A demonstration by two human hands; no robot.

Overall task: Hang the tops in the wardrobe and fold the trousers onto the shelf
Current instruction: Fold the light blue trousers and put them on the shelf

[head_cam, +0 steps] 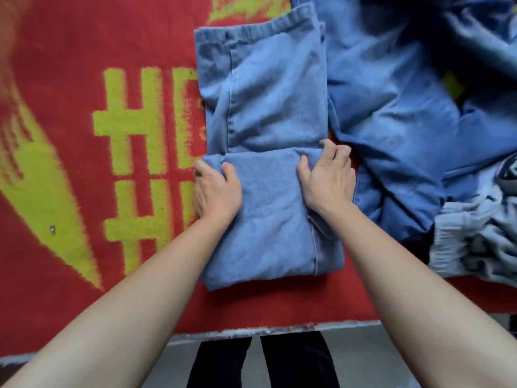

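Denim trousers point(265, 107) half folded, hands point(216, 191) point(328, 177) gripping side edges, red rug point(61, 57) leftward

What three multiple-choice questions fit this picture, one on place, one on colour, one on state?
1. Where is the pile of clothes?
A. left of the trousers
B. right of them
C. on the floor

2. What colour is the rug?
A. grey
B. green and white
C. red and yellow

3. How are the trousers?
A. partly folded
B. hanging
C. rolled into a ball

Answers: B, the pile lies on their right side; C, red ground with yellow letters; A, the left hand and right hand grip the folded-over near part.
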